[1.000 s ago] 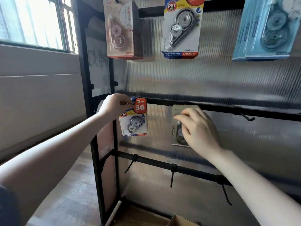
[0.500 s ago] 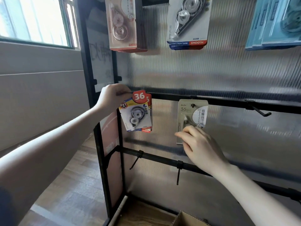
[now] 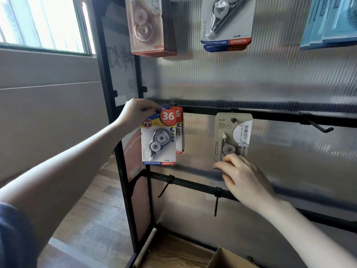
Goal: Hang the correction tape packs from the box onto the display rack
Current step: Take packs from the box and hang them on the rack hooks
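Left hand (image 3: pixel 138 113) pinching top of blue pack (image 3: pixel 158 140) at rack rail (image 3: pixel 212 110), long axis vertical; right hand (image 3: pixel 244 178), fingers relaxed, touching beige pack (image 3: pixel 232 136) hung at 3 o'clock; box (image 3: pixel 228 259) at 6 o'clock.

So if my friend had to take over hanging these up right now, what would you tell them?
Left hand: its grip pinches the top of the front PET correction tape pack at the left hook of the middle rail.
Right hand: fingers touch the bottom of the beige correction tape pack, which already hangs on its hook.
Done: top row stocked, these two hooks in use.
Left: seat the PET pack; fill the bare hook and the lower hooks from the cardboard box.
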### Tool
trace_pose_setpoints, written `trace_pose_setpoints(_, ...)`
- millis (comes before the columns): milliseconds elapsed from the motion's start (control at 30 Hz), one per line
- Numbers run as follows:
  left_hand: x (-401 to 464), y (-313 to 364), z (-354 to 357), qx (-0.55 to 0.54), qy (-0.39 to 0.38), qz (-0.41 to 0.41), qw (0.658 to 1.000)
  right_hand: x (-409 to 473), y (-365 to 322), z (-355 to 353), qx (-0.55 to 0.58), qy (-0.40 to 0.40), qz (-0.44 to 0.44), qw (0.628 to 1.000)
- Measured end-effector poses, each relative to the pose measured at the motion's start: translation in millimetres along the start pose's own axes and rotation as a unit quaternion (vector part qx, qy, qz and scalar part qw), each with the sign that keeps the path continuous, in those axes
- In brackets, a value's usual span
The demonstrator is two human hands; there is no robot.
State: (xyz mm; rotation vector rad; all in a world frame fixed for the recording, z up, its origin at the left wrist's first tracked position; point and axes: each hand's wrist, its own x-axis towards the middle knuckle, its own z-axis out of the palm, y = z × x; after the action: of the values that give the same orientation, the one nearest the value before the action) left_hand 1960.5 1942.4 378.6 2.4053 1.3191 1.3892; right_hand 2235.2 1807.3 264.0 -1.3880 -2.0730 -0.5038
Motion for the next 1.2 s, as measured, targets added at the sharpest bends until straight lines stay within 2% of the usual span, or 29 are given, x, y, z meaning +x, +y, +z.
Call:
trace_pose_setpoints(167,3,-1,17,-0.002,0.032,-0.03,0.999,-6,3,-1,-0.008,-0.008,0.004,1.0)
trace_pose_setpoints(300,7,-1,25,0.043,0.062,-0.022,0.997,-11,7,-1,-0.014,-0.026,0.017,0.999)
trace_pose_setpoints(500,2,-4,34,0.062,0.112,-0.057,0.99,-26,11,-1,-0.022,-0.058,0.036,0.997)
trace_pose_setpoints(633,-28,5,42,0.058,0.17,-0.093,0.979,-44,18,3,-0.027,-0.101,0.062,0.993)
trace_pose_setpoints(733,-63,6,55,0.059,0.179,-0.097,0.977,-66,28,9,-0.028,-0.141,0.094,0.985)
trace_pose_setpoints(867,-120,3,88,0.048,0.113,-0.119,0.985,-110,38,24,-0.028,-0.2,0.16,0.966)
trace_pose_setpoints(967,-171,1,126,0.046,0.046,-0.088,0.994,-153,45,43,-0.034,-0.244,0.209,0.946)
trace_pose_setpoints(1100,-250,11,186,0.036,-0.083,-0.076,0.993,-219,45,75,-0.042,-0.312,0.242,0.918)
trace_pose_setpoints(1200,-309,21,232,0.032,-0.17,-0.036,0.984,-270,45,103,-0.038,-0.362,0.251,0.897)
